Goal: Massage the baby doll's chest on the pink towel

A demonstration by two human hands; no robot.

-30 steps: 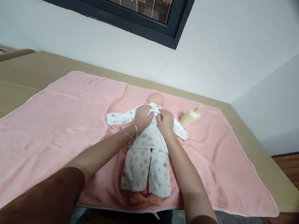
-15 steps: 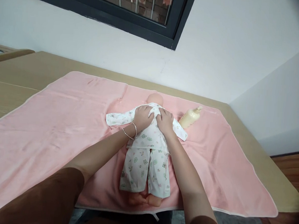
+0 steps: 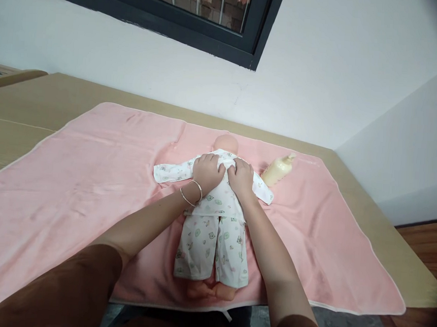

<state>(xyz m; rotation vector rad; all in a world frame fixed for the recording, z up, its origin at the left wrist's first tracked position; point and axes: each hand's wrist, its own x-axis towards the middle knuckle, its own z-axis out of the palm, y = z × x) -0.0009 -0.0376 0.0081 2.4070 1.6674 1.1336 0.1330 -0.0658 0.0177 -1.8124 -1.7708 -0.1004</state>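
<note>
A baby doll [image 3: 226, 143] lies on its back on a pink blanket [image 3: 92, 175], dressed in a white printed shirt [image 3: 173, 169] and matching trousers [image 3: 213, 247]. My left hand [image 3: 206, 172], with a bracelet at the wrist, rests on the doll's chest with its fingers curled into the shirt front near the collar. My right hand [image 3: 241, 178] lies beside it on the chest and pinches the same shirt front. The two hands almost touch. The doll's bare feet stick out at the blanket's near edge.
A cream feeding bottle [image 3: 277, 169] lies on the blanket to the right of the doll. The blanket covers a light wooden table [image 3: 41, 93] set against a white wall under a dark-framed window. The table's right end drops to a wooden floor.
Both hands stay on the doll's chest; the fingers have shifted slightly on the shirt front. The view has drifted a little.
</note>
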